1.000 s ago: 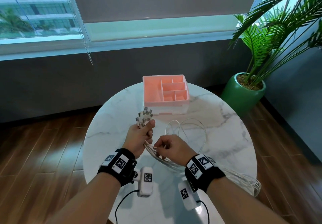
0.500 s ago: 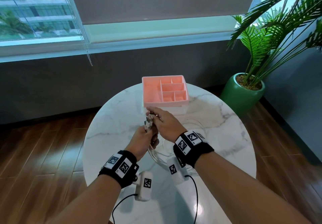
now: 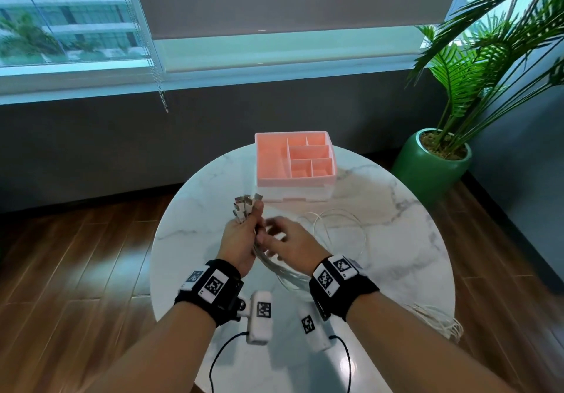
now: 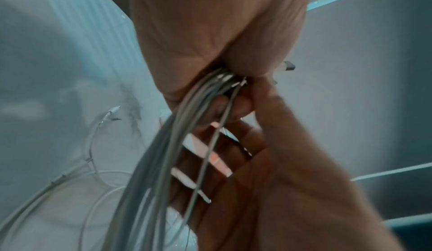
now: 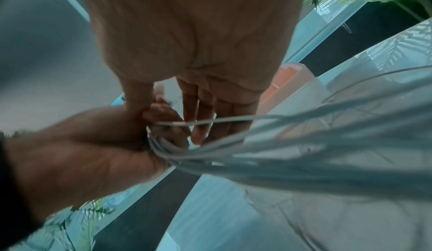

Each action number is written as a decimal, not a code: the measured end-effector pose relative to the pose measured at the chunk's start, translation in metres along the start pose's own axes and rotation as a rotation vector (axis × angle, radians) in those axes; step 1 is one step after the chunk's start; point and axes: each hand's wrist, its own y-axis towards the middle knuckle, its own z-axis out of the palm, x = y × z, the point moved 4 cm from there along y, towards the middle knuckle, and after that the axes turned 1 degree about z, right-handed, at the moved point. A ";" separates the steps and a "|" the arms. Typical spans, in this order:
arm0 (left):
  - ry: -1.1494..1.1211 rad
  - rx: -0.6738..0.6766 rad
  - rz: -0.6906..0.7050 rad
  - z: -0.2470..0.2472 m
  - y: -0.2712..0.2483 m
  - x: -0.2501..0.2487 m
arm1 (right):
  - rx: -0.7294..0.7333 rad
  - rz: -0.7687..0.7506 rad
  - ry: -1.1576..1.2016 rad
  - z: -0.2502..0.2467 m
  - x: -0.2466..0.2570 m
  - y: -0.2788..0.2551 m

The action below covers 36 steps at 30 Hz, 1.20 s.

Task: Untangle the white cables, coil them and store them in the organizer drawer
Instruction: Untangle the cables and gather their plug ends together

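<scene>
My left hand grips a bundle of white cables in its fist above the round marble table. Their metal connectors fan out above the thumb. In the left wrist view the cables hang down out of the left hand. My right hand is right beside the fist, blurred. Its fingers are straight and spread among the strands, with one cable lying across them. The pink organizer stands at the table's far side, its white drawer underneath.
A loose cable loop lies on the table right of my hands. The bundle's far end trails over the table's right edge. A potted palm in a green pot stands on the wooden floor at the right. A window wall runs behind.
My right hand, which reached up to the connector ends half a second ago, has dropped back beside the left fist. The connectors show again. The left hand keeps its grip.
</scene>
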 end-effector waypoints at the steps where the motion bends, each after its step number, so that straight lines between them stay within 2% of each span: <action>1: 0.019 -0.025 0.000 -0.002 0.002 0.001 | -0.005 -0.001 -0.033 0.001 -0.004 -0.004; 6: 0.083 -0.086 -0.018 -0.012 0.006 0.014 | -0.092 -0.016 -0.217 -0.006 -0.018 -0.016; 11: 0.060 0.028 -0.038 -0.004 0.007 0.016 | -0.252 -0.091 -0.115 -0.010 -0.015 -0.015; 15: 0.055 0.019 -0.026 0.000 0.008 0.012 | -0.210 -0.086 -0.099 0.000 -0.009 -0.009; 18: -0.056 -0.060 0.023 -0.009 0.013 0.001 | -0.107 -0.059 -0.321 -0.006 -0.016 -0.012; 21: -0.205 -0.092 0.048 -0.020 0.016 -0.012 | -0.018 0.007 -0.518 -0.033 -0.050 -0.016; 24: -0.219 -0.092 0.015 -0.027 0.015 -0.016 | -0.202 0.176 -0.593 -0.092 -0.090 -0.019; 28: -0.208 -0.078 0.005 -0.034 0.015 -0.016 | -0.425 0.372 -0.698 -0.162 -0.108 -0.023; 30: -0.192 -0.072 0.004 -0.034 0.014 -0.016 | -0.456 0.416 -0.584 -0.182 -0.106 -0.017; 33: -0.144 -0.059 0.021 -0.030 0.011 -0.018 | -0.510 0.423 0.003 -0.191 -0.084 -0.001; 36: -0.114 -0.051 0.024 -0.025 0.009 -0.018 | -0.547 0.202 0.455 -0.190 -0.021 0.014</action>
